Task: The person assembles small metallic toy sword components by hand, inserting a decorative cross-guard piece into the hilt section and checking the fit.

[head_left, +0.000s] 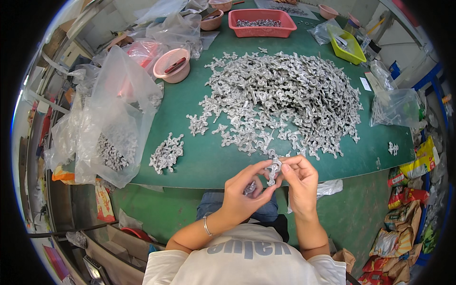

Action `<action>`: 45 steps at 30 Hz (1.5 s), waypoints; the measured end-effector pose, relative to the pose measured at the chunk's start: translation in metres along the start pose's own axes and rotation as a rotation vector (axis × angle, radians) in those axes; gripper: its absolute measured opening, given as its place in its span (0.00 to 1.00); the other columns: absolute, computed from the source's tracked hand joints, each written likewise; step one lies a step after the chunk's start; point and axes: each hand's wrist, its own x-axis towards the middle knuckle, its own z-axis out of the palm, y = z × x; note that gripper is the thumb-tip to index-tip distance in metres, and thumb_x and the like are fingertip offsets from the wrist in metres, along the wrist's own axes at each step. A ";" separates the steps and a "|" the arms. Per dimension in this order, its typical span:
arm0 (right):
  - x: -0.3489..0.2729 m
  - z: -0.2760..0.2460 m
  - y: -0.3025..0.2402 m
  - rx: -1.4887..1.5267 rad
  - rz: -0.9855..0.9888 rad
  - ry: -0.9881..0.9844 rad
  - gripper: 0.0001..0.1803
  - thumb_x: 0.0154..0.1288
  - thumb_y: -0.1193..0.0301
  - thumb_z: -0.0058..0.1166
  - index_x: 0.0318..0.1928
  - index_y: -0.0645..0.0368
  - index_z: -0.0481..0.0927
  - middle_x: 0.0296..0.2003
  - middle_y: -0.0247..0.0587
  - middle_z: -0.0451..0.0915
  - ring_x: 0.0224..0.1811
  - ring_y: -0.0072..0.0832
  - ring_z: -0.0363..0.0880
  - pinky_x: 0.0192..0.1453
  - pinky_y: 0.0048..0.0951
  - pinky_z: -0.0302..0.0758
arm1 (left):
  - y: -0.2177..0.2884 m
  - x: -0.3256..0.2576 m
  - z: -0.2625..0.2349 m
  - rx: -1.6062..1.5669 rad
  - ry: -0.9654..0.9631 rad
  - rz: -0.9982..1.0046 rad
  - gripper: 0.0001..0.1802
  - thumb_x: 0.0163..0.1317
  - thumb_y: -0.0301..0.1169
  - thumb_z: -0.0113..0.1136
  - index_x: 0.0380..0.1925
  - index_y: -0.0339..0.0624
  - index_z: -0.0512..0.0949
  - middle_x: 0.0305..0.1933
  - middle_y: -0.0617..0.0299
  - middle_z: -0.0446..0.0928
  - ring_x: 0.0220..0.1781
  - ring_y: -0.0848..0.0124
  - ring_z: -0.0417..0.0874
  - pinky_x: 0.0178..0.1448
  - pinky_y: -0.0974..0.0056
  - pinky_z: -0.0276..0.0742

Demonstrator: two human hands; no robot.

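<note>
A small silver metal casting [272, 173] with rounded, ring-like lobes is held upright just over the table's near edge. Fingers of my left hand [237, 194] close on its left side, while more metal pieces [250, 188] show in the curl of that palm. From the other side, the thumb and fingers of my right hand [302, 184] pinch the same casting. Just beyond my hands spreads a large heap of similar castings [304, 90]. A smaller cluster of castings [167, 153] lies to the left, close to the front edge.
The green table [199, 166] carries a red tray [262, 31] of metal rings at the back. A pink bowl [161, 69] with a red-handled tool and clear plastic bags [126, 95] stand left. At right are a yellow-green basket [349, 54] and a few castings [393, 148].
</note>
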 end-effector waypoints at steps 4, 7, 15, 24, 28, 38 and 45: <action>-0.004 0.008 -0.014 0.053 0.029 -0.052 0.14 0.62 0.77 0.50 0.47 0.68 0.71 0.36 0.39 0.74 0.30 0.21 0.74 0.34 0.20 0.72 | 0.007 0.003 -0.014 -0.162 -0.117 -0.106 0.29 0.44 0.14 0.62 0.51 0.33 0.70 0.34 0.62 0.74 0.21 0.86 0.65 0.23 0.79 0.60; -0.007 0.000 -0.013 0.034 0.071 -0.157 0.18 0.62 0.75 0.50 0.52 0.69 0.69 0.36 0.37 0.72 0.29 0.20 0.72 0.37 0.21 0.72 | 0.009 0.003 -0.017 -0.299 -0.167 -0.205 0.28 0.45 0.14 0.62 0.50 0.31 0.70 0.35 0.61 0.74 0.22 0.85 0.66 0.25 0.79 0.61; -0.010 0.001 -0.017 0.021 0.050 -0.173 0.18 0.62 0.75 0.50 0.52 0.69 0.69 0.36 0.38 0.73 0.32 0.20 0.71 0.38 0.21 0.71 | 0.014 0.003 -0.019 -0.362 -0.193 -0.248 0.29 0.44 0.13 0.62 0.51 0.30 0.69 0.37 0.59 0.74 0.22 0.85 0.66 0.26 0.78 0.62; -0.015 0.001 -0.020 -0.047 0.012 -0.151 0.17 0.62 0.77 0.51 0.51 0.69 0.70 0.36 0.38 0.74 0.36 0.22 0.73 0.36 0.19 0.69 | 0.011 0.000 -0.018 -0.394 -0.193 -0.214 0.28 0.48 0.15 0.59 0.53 0.38 0.69 0.35 0.65 0.72 0.22 0.87 0.62 0.24 0.80 0.58; -0.017 0.001 -0.020 -0.039 -0.008 -0.139 0.16 0.61 0.80 0.50 0.50 0.70 0.70 0.37 0.39 0.73 0.36 0.22 0.73 0.37 0.19 0.70 | 0.013 0.001 -0.018 -0.390 -0.191 -0.258 0.28 0.46 0.13 0.61 0.50 0.30 0.68 0.36 0.59 0.73 0.24 0.84 0.66 0.28 0.79 0.63; -0.021 0.005 -0.028 -0.120 -0.065 -0.113 0.16 0.58 0.85 0.50 0.48 0.71 0.71 0.36 0.38 0.72 0.38 0.21 0.73 0.41 0.19 0.69 | 0.011 -0.003 -0.016 -0.373 -0.206 -0.222 0.27 0.48 0.15 0.59 0.51 0.38 0.70 0.34 0.67 0.72 0.22 0.87 0.62 0.25 0.80 0.58; -0.020 0.004 -0.024 -0.289 -0.171 -0.091 0.16 0.55 0.85 0.52 0.46 0.69 0.74 0.33 0.36 0.72 0.35 0.19 0.72 0.40 0.19 0.69 | 0.013 -0.004 -0.014 -0.330 -0.168 -0.257 0.23 0.48 0.16 0.61 0.48 0.38 0.73 0.32 0.66 0.73 0.23 0.86 0.64 0.26 0.79 0.60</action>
